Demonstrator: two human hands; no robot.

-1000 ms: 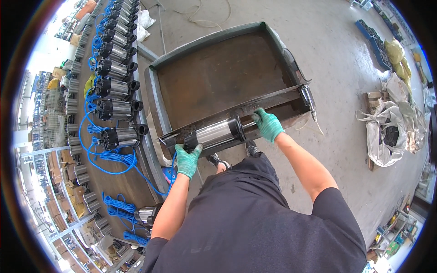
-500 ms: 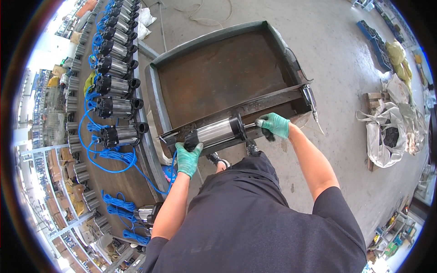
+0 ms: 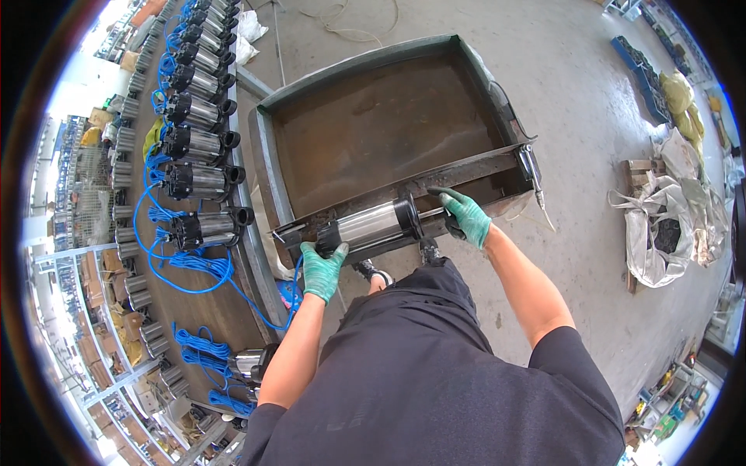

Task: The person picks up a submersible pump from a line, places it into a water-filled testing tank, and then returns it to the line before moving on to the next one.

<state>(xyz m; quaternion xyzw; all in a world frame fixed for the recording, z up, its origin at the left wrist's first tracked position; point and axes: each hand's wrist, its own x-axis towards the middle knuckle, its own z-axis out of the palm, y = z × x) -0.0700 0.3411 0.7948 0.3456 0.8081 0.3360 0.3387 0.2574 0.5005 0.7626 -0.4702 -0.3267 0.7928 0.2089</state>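
Note:
A pump (image 3: 368,225) with a shiny steel barrel and black ends lies crosswise before me on the near edge of a metal trough. My left hand (image 3: 321,270), in a green glove, grips the pump's black left end, thumb over the barrel. A thin metal shaft (image 3: 430,213) sticks out of its right end. My right hand (image 3: 465,217), in a green glove with dark fingertips, is closed around the shaft's outer end, one finger stretched out above it. A blue cable (image 3: 294,299) runs from near the left end toward the bench.
The trough (image 3: 266,155) holds brownish water beyond a metal crossbar. On the left bench (image 3: 264,268) stand several similar pumps (image 3: 203,183) with coiled blue cables (image 3: 203,268). An air gun (image 3: 531,171) hangs at the trough's right rim. White sacks (image 3: 660,233) sit on the floor at right.
My right hand has turned at the shaft, one finger now reaching up and over it. The left hand and the pump stay about where they were.

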